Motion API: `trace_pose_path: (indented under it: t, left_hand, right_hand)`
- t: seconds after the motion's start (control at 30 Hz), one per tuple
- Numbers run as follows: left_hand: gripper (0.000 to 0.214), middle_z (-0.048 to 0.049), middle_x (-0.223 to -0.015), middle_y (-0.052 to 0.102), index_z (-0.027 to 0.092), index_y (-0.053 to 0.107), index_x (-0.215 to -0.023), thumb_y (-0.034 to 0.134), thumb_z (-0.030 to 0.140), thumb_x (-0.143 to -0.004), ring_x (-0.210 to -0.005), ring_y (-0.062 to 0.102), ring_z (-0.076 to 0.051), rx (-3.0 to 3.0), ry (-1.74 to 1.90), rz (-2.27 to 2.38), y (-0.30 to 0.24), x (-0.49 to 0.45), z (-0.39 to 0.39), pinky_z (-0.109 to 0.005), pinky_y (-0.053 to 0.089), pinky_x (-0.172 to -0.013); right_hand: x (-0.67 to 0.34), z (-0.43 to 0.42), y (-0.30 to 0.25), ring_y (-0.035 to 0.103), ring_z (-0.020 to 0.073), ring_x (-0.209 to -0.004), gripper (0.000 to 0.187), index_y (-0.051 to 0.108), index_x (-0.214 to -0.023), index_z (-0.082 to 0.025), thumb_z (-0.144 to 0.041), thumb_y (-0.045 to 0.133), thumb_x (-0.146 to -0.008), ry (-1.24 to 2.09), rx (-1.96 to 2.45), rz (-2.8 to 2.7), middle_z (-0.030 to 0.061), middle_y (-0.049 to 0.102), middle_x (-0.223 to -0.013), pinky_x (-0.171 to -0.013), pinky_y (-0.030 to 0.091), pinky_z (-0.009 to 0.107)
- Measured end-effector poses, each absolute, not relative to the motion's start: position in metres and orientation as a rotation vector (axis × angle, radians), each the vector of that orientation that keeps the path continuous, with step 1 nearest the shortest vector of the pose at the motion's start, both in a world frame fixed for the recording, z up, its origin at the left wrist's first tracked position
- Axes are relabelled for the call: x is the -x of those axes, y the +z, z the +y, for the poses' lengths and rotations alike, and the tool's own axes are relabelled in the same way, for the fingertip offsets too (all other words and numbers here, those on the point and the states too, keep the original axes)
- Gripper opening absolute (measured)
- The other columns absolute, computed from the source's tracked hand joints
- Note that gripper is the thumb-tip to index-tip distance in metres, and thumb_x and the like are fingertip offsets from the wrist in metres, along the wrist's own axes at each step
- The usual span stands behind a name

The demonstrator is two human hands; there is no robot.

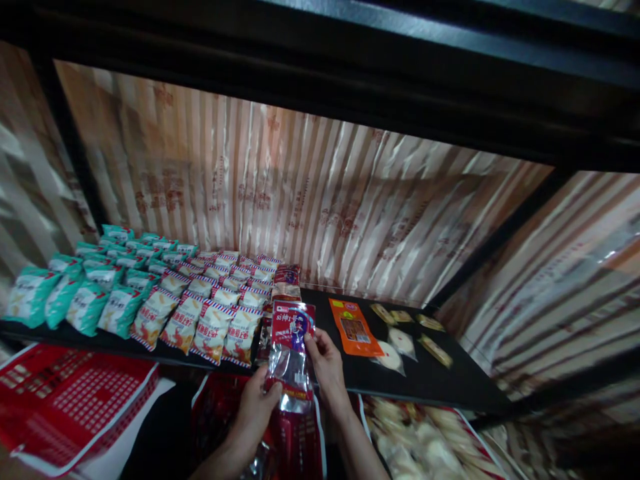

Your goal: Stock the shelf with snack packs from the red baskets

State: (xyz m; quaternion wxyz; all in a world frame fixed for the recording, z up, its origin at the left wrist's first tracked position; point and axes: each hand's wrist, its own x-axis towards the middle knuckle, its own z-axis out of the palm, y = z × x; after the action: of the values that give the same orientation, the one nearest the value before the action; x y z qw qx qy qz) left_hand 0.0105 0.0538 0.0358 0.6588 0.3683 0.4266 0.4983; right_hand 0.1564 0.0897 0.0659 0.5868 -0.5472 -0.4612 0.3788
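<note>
Both my hands hold one red and clear snack packet (291, 347) upright at the front edge of a black shelf (425, 380). My left hand (255, 410) grips its lower left side with fingers closed. My right hand (327, 370) pinches its right edge. Behind the packet a short row of similar red packets (287, 280) runs toward the back. Left of them lie rows of red-and-white striped packets (213, 313) and teal packets (90, 287).
An orange packet (354, 328) and several small pale and golden packets (405, 340) lie on the shelf to the right. A red mesh basket (65, 393) sits lower left. Below are a red bag (300, 447) and a tray of pale snacks (415, 440). Striped covering (300, 187) backs the shelf.
</note>
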Motion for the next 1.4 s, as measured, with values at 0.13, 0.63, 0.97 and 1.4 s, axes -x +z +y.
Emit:
trace_pose_path:
  t: [0.13,0.63,0.97,1.4]
  left_hand:
    - [0.044,-0.0090,-0.098,0.069,0.015,0.062,-0.102,0.065,0.020,-0.058,-0.092,0.062,-0.024,-0.921,1.197,1.065,0.042,-0.022,0.085,-0.033,0.047,-0.083]
    - [0.026,-0.0092,-0.127,0.051,0.019,0.067,-0.090,0.047,0.013,-0.075,-0.123,0.044,-0.024,-1.426,1.532,1.390,0.058,-0.058,0.144,-0.040,0.033,-0.106]
    - [0.026,-0.0088,-0.114,0.061,0.018,0.069,-0.086,0.048,0.012,-0.071,-0.112,0.053,-0.022,-1.205,1.542,1.385,0.047,-0.059,0.162,-0.037,0.038,-0.102]
    - [0.036,-0.0106,-0.118,0.058,0.019,0.066,-0.098,0.042,0.010,-0.073,-0.114,0.051,-0.023,-1.397,1.473,1.457,0.034,-0.054,0.154,-0.040,0.039,-0.102]
  right_hand:
    - [-0.164,0.108,0.073,0.058,0.0178,-0.076,0.042,0.055,-0.104,-0.017,-0.047,0.056,-0.074,0.729,1.354,-1.141,0.0042,0.065,-0.086,-0.071,0.047,0.028]
    - [-0.178,0.225,0.103,0.063,0.0178,-0.075,0.037,0.056,-0.115,-0.021,-0.024,0.050,-0.078,0.224,1.905,-1.534,0.0041,0.068,-0.083,-0.065,0.043,0.025]
    - [-0.172,0.258,0.097,0.064,0.0183,-0.085,0.022,0.068,-0.093,-0.017,-0.024,0.053,-0.078,0.121,2.025,-1.743,0.0076,0.071,-0.089,-0.073,0.044,0.025]
    - [-0.146,0.240,0.100,0.049,0.0262,-0.109,0.027,0.067,-0.097,-0.020,-0.032,0.049,-0.081,-0.171,2.144,-1.846,0.0112,0.059,-0.117,-0.084,0.039,0.033]
